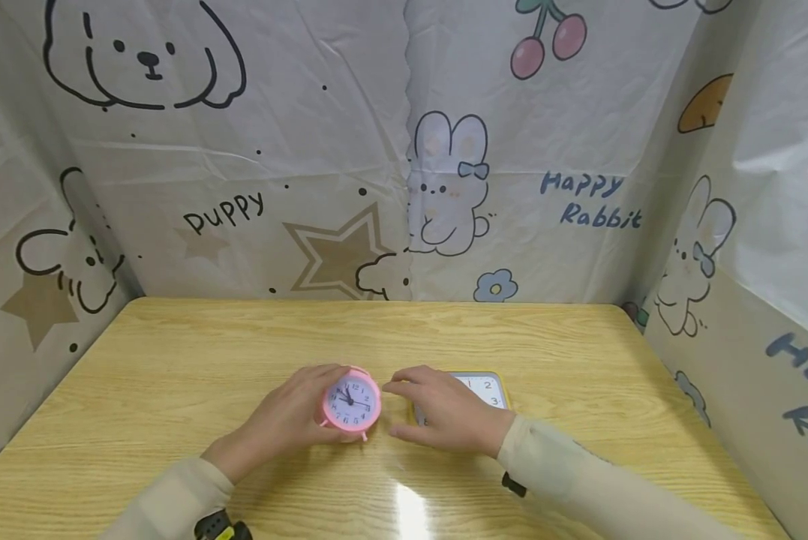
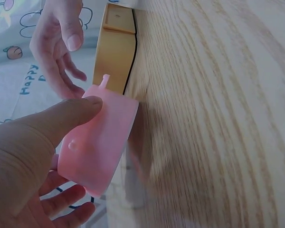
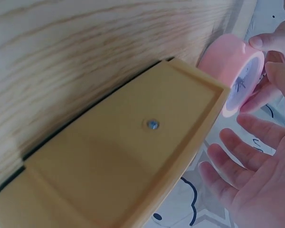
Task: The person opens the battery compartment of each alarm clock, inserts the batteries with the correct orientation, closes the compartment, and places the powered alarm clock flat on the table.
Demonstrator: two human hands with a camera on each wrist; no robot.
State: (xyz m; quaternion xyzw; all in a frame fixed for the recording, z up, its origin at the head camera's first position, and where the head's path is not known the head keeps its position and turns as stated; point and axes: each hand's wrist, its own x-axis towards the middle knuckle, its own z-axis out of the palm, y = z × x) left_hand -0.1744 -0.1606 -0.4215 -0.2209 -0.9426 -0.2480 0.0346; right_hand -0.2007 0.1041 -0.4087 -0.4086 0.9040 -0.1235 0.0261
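My left hand point(image 1: 289, 412) grips a small round pink alarm clock point(image 1: 352, 403) by its sides, thumb on the near side and fingers round the far side. Its white dial faces up toward the head camera; the left wrist view shows the pink casing point(image 2: 102, 135) and a little foot. Whether it touches the table, I cannot tell. To its right my right hand point(image 1: 454, 412) reaches over a squarish yellow-edged clock point(image 1: 490, 386), fingers spread and apart from the pink clock. In the right wrist view, the yellow clock's side point(image 3: 118, 142) with a screw lies beside the right hand's fingers point(image 3: 240, 164).
The light wooden table point(image 1: 194, 352) extends around both hands. A cloth point(image 1: 275, 150) printed with cartoon animals and writing hangs behind it and along its sides. Glare point(image 1: 410, 514) shows at the table's front.
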